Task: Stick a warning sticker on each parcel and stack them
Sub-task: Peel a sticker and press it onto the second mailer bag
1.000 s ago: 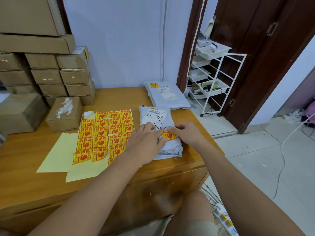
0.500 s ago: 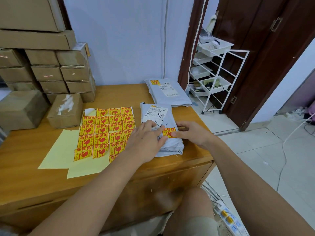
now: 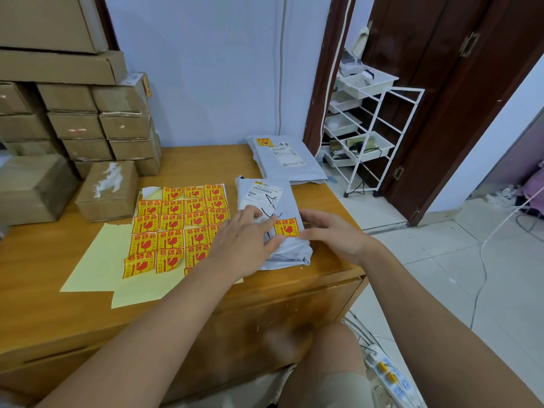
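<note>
A grey parcel bag (image 3: 290, 250) lies on the wooden desk (image 3: 53, 313) near its right front corner, with a white shipping label at its far end. A yellow and red warning sticker (image 3: 286, 227) sits on its top. My left hand (image 3: 244, 244) rests flat on the parcel's left side, fingertips beside the sticker. My right hand (image 3: 332, 232) lies at the parcel's right edge, fingers relaxed and touching the sticker's right side. A second grey parcel (image 3: 287, 160) with a sticker lies at the desk's far right. A sheet of warning stickers (image 3: 176, 225) lies left of the near parcel.
Yellow backing paper (image 3: 94, 269) spreads under the sticker sheet. Brown cardboard boxes (image 3: 103, 122) are stacked at the desk's back left, one loose box (image 3: 109, 187) in front. A white wire rack (image 3: 365, 128) stands right of the desk by a dark door. A power strip (image 3: 391, 378) lies on the floor.
My right hand has slid off the sticker to the parcel's right edge, so the whole sticker now shows. My left hand stays flat on the parcel.
</note>
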A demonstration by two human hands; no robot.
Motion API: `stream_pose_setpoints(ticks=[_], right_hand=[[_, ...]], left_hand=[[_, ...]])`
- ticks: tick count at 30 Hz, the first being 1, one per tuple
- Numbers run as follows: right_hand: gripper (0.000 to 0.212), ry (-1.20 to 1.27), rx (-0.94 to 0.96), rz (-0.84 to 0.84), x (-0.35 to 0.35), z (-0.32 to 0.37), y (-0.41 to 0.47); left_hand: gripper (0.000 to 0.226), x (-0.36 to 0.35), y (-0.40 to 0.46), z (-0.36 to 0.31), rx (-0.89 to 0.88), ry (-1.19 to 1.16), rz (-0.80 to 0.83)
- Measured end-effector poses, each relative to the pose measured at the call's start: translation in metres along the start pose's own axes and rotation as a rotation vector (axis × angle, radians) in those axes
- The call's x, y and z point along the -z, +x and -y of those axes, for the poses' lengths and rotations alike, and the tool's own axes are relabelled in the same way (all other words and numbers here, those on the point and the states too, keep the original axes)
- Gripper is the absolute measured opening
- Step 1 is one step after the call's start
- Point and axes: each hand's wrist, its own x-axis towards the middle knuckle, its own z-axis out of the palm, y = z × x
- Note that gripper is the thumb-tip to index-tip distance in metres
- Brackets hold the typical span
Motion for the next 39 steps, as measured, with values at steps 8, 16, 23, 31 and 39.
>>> stream_pose_setpoints(ticks=[8,16,23,31,39], right_hand=[[0.066,-0.045,0.026,-0.312,-0.041,-0.005,0.012],[0.041,-0.007,0.013,-0.226,-0.029,-0.004,0.008],[0.044,0.091,-0.046,-0.147,-0.017,-0.003,0.005],[0.066,-0.038,-0.041,-0.248,-0.017,0.012,0.014],[0.082,-0.192,0.046,-0.189,-0.030,0.025,0.036]], left_hand=[[0.064,0.000,-0.002,0.002,0.005,-0.008,0.012],[0.063,0.000,-0.004,0.002,0.013,-0.021,0.011],[0.063,-0.001,-0.003,0.003,0.014,-0.045,0.013],[0.063,0.002,0.002,0.005,0.063,-0.246,0.019],[0.075,0.008,0.015,0.007,0.145,-0.260,0.076]])
